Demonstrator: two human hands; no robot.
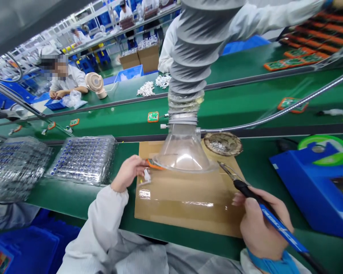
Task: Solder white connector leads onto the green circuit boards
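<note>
My left hand pinches the edge of an orange-rimmed circuit board, part of which lies behind the clear suction hood. Just below those fingers hangs a small white part; how it is attached cannot be made out. In my right hand is a soldering iron with a blue and black handle, its tip pointing up and left toward the hood's right rim. A thin curved strand runs close to the iron's tip. Under both hands lies a brown cardboard sheet.
A round dish of solder bits stands behind the iron. To the right is a blue box with a green reel. Stacked clear trays sit at left. Beyond, a green conveyor carries boards; co-workers sit across it.
</note>
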